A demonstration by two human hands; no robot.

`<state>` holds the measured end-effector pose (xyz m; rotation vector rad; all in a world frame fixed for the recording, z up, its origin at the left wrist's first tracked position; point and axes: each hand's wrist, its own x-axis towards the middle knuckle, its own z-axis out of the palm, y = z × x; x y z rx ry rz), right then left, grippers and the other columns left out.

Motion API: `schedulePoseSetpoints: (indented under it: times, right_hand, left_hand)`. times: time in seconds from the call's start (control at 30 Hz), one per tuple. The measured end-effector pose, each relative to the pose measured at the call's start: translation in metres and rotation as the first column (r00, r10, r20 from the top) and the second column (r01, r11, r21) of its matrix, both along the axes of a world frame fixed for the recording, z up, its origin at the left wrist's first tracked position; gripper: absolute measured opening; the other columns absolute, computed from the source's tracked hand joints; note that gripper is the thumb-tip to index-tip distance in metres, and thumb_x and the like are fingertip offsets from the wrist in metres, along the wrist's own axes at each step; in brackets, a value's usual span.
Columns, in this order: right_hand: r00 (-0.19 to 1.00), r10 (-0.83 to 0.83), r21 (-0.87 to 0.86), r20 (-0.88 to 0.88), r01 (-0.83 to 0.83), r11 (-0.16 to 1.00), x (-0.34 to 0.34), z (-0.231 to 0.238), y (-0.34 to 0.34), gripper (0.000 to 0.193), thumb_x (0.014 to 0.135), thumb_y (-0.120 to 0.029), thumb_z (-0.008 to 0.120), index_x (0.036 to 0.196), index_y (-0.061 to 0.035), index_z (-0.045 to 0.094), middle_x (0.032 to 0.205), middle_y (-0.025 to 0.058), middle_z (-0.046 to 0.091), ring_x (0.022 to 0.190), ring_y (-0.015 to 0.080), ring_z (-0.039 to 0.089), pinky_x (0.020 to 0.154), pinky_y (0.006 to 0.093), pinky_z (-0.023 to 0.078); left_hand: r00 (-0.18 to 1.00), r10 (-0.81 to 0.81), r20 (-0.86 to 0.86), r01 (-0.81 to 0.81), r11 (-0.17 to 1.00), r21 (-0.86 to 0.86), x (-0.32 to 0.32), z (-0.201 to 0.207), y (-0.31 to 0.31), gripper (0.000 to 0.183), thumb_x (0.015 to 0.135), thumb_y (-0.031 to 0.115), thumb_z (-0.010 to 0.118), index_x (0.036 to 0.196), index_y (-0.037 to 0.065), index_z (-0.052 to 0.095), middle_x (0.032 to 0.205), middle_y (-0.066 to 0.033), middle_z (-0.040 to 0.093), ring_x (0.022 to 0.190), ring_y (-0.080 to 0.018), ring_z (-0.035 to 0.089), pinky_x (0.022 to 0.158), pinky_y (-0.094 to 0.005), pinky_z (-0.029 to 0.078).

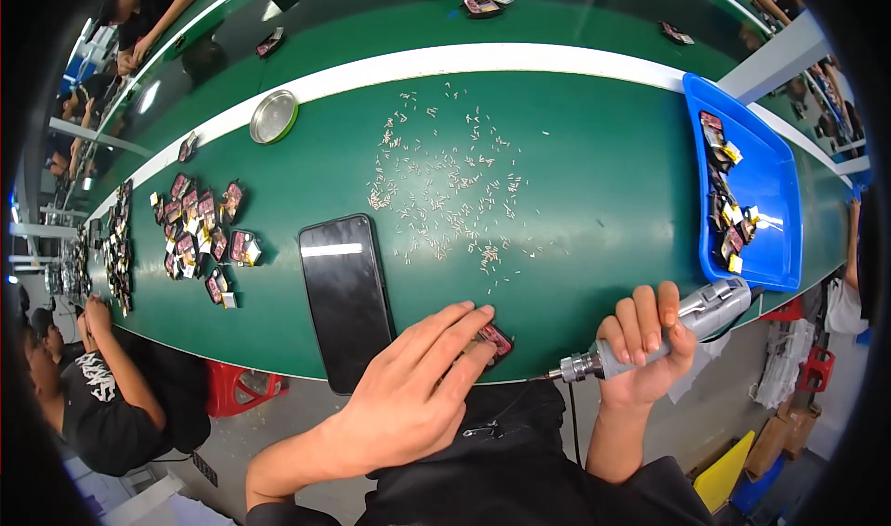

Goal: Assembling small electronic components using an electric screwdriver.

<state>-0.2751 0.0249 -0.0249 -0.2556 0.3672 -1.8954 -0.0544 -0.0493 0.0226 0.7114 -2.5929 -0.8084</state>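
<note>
My right hand is wrapped around a silver-grey electric screwdriver, its bit pointing left near the table's front edge. My left hand reaches over a small black device with a red face, its fingertips on the device at the edge. The thumb is hidden beneath the hand. Just left of that hand lies a large black smartphone, screen up. Beyond my hands, many tiny pale screw-like pieces are scattered over the green table.
At the right, a blue tray holds several similar small devices. More lie in a cluster at the left. A round tin rests near the white rail. A co-worker sits at the left, near a red stool.
</note>
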Motion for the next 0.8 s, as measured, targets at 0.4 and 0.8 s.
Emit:
schedulePoseSetpoints:
  times: [0.4,0.8]
  right_hand:
    - [1.000,0.023,-0.018,0.020,-0.023,1.000,-0.002,-0.003,-0.002,0.010,0.085,-0.014,0.054,0.083,-0.0082,0.046,0.067,0.0034,0.045,0.054,0.0127,0.041,0.050,0.0265,0.038]
    - [0.998,0.051,-0.071,0.047,-0.048,0.996,-0.004,0.001,0.000,0.009,0.087,-0.009,0.053,0.085,-0.0060,0.044,0.068,0.0036,0.044,0.056,0.0121,0.043,0.053,0.0270,0.039]
  left_hand:
    - [0.999,0.029,0.026,-0.023,0.979,-0.202,-0.022,-0.017,-0.037,0.032,0.064,-0.006,0.065,0.095,-0.006,0.059,0.085,-0.0120,0.054,0.071,-0.0262,0.054,0.057,-0.0349,0.047]
    - [0.992,0.103,0.070,-0.075,0.943,-0.324,-0.025,-0.016,-0.041,0.018,0.071,-0.005,0.061,0.086,-0.001,0.052,0.076,-0.0110,0.048,0.064,-0.0252,0.051,0.055,-0.0357,0.045]
